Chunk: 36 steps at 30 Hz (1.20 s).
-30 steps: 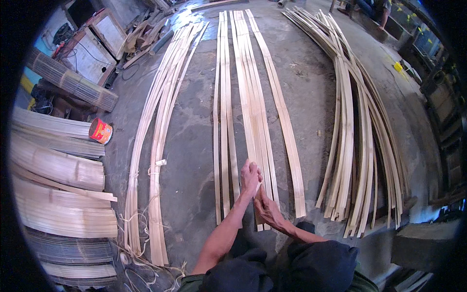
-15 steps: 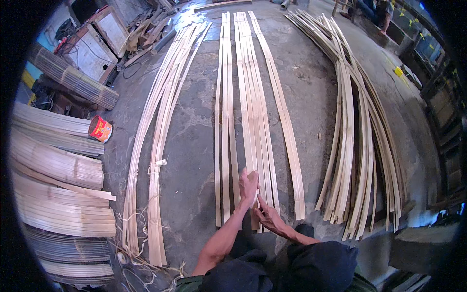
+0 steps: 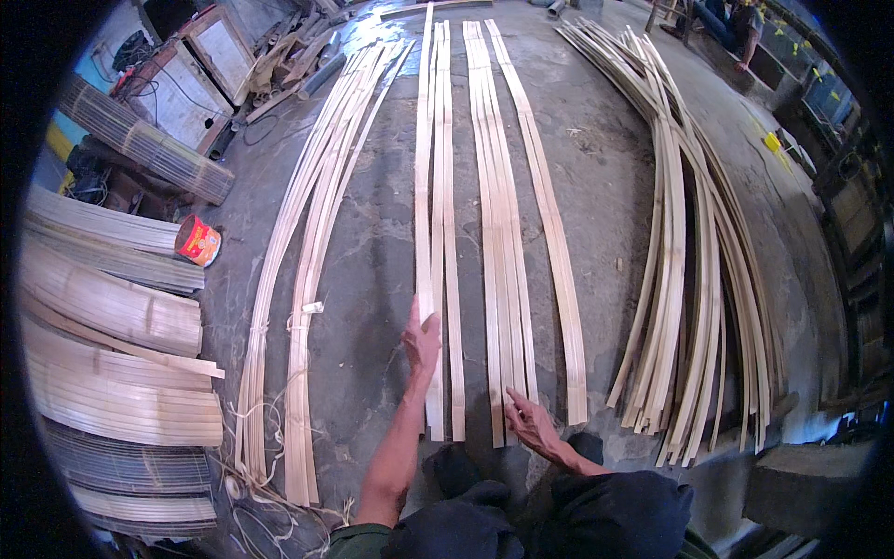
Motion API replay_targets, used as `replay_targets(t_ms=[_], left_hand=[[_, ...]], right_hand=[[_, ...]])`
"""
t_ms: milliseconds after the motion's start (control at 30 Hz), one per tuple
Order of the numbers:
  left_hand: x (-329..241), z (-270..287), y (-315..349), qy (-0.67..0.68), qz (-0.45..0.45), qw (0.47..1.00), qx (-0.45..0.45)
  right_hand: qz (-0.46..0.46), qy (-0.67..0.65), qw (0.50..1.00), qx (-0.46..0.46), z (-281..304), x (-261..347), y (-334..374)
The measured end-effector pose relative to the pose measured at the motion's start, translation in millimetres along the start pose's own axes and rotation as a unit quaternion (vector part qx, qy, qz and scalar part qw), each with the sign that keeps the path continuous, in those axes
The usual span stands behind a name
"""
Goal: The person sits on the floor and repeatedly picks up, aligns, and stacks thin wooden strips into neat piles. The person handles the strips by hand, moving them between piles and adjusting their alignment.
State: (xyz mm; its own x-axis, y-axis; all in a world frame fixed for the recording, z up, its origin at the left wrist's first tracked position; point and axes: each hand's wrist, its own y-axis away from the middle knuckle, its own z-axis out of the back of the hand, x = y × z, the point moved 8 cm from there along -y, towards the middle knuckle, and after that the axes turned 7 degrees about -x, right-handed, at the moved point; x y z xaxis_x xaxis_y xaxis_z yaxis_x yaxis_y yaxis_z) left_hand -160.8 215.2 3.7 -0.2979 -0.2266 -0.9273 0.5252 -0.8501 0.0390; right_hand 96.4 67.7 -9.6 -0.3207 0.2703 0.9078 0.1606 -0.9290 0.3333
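Note:
My left hand [image 3: 422, 343] is closed around a long pale bamboo strip [image 3: 423, 214], over the left edge of a narrow row of strips [image 3: 447, 233]. The far end of that strip reaches beyond the others. To its right lies a wider row of bamboo strips [image 3: 498, 261]. Above the near ends of this row is my right hand [image 3: 533, 424], its fingers apart and holding nothing that I can see. A separate pair of strips [image 3: 549, 224] lies farther right.
Tied bundles of strips [image 3: 307, 252] lie on the left, a large crossed pile [image 3: 680, 233] on the right. Stacked slat bundles [image 3: 121, 373] and a red tub [image 3: 198, 241] line the left side. Another person [image 3: 731, 33] sits at the far right.
My left hand has moved left from the middle row, carrying a strip to the left row. My right hand has shifted slightly right and its fingers have opened.

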Motion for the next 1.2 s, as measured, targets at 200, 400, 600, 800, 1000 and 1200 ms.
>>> replay_targets(t_ms=[200,400,600,800,1000,1200], left_hand=[[19.5,31.1,-12.1,-0.061,0.035,0.997,0.04],[28.7,33.2,-0.4,-0.101,0.043,0.991,0.073],[57.2,40.4,-12.3,-0.259,-0.097,0.96,0.034],[29.6,31.8,13.3,-0.276,-0.011,0.961,0.008],[8.7,17.5,40.6,-0.334,-0.163,0.925,-0.08],[-40.0,-80.3,134.7,-0.24,-0.325,0.902,0.153]], right_hand=[[-0.001,-0.027,1.0,-0.011,1.8,-7.7,3.6],[0.124,0.07,0.987,-0.07,21.3,-7.7,-12.3],[0.164,0.255,0.931,-0.204,83.6,9.9,-28.8],[0.086,0.379,0.877,-0.281,139.5,-7.3,-22.1],[0.055,0.316,0.906,-0.278,139.0,-26.8,-27.3],[0.0,0.205,0.932,-0.3,156.7,-44.4,-29.0]])
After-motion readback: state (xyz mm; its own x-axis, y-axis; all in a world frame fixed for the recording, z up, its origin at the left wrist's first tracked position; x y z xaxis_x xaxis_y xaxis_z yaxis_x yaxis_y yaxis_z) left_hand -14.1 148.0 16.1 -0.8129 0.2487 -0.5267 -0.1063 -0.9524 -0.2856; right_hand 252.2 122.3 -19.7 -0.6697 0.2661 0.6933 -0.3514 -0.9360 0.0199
